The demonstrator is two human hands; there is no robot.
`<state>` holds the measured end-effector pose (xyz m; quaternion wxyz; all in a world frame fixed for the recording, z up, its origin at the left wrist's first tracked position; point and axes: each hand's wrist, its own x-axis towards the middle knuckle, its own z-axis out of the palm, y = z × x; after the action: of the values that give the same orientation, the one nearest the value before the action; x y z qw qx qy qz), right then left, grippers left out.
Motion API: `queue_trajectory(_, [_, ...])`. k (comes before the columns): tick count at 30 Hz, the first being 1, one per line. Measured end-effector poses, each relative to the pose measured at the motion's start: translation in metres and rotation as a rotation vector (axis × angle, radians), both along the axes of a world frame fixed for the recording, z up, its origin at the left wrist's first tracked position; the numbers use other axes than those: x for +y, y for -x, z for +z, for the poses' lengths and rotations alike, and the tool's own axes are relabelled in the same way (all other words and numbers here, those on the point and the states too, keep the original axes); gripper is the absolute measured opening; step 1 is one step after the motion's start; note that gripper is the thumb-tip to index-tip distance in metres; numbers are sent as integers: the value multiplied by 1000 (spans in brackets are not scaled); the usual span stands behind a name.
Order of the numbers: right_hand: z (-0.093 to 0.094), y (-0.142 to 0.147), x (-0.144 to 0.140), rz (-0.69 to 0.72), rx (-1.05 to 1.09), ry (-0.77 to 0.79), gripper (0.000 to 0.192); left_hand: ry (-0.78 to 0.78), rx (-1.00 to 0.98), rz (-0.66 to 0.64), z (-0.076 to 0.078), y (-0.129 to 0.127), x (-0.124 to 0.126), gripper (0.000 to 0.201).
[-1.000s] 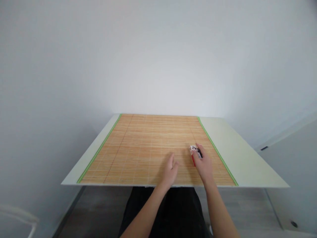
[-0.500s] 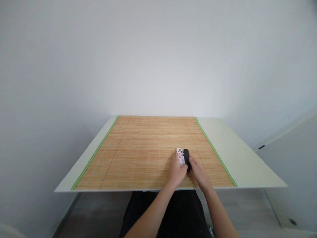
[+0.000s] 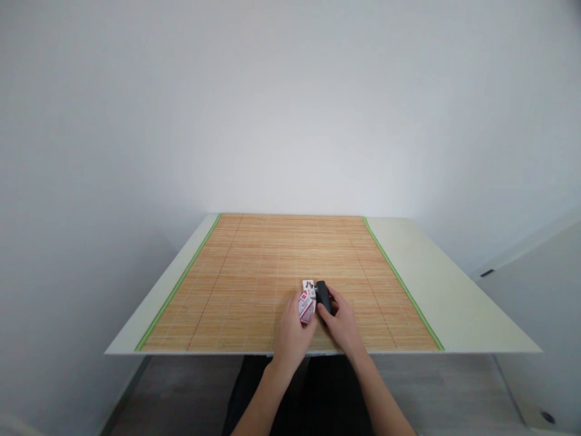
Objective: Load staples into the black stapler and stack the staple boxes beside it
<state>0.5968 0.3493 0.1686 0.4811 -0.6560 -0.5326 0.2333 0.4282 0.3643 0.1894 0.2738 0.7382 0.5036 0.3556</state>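
Observation:
Both my hands meet over the near middle of a bamboo mat (image 3: 254,272) on a pale table (image 3: 436,284). My left hand (image 3: 290,330) grips a small white and red printed packet (image 3: 307,303). My right hand (image 3: 345,324) grips a small black object (image 3: 323,295) that sits right against the packet's right side. Whether the two pieces are joined or apart I cannot tell. Both are held just above the mat, near the table's front edge.
The mat has green borders (image 3: 181,278) on its left and right sides. Bare white walls stand behind and to the left of the table. A grey-white cabinet surface (image 3: 535,284) is at the right. My dark-clothed lap (image 3: 318,393) shows below the table edge.
My right hand carried the packet with the black piece from the mat's right side toward the middle. My left hand came up and took hold of the packet. Both hands drew closer to me.

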Motion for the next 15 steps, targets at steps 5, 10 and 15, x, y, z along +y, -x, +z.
queue_trajectory(5, [-12, -9, -12, -93, -112, -12, 60, -40, 87, -11, -4, 5, -2, 59])
queue_trajectory(10, [-18, -12, -20, -118, -147, 3, 63, -76, 142, 70, -12, 43, 27, 46])
queue_trajectory(15, [-19, -11, -19, -141, -170, -19, 63, -147, 245, 164, -4, 71, 57, 43])
